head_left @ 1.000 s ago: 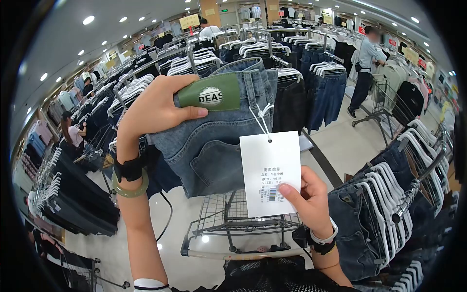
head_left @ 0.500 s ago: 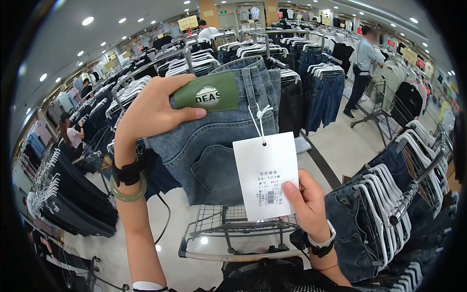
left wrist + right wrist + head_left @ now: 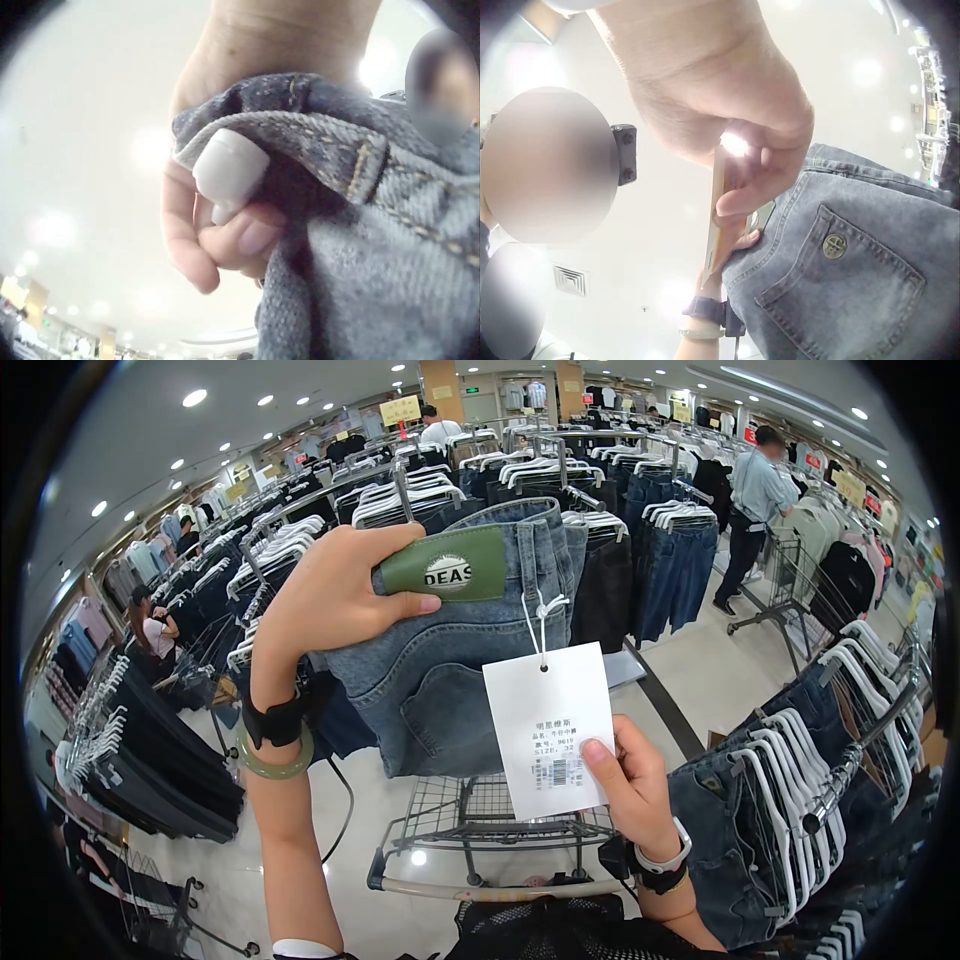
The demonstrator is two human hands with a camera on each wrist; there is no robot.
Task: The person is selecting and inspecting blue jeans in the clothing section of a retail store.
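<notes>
My left hand grips a folded pair of blue-grey jeans at the waistband, thumb lying on the green patch lettered "DEAS". In the left wrist view a small white plastic piece shows at the waistband's inner side, beside my fingers. A white string ties a printed paper hang tag to a belt loop. My right hand pinches that tag near its lower right corner, thumb on the printed face by the barcode. The right wrist view shows the tag edge-on, with a buttoned jeans pocket beyond.
A wire shopping cart stands right in front of me, below the jeans. Racks of jeans on white hangers are close on the right; dark trousers hang at left. A person stands by another cart at back right.
The tag has swung a little to the left and down, with my right hand still pinching it. The jeans stay in my left hand, shifted only slightly in view.
</notes>
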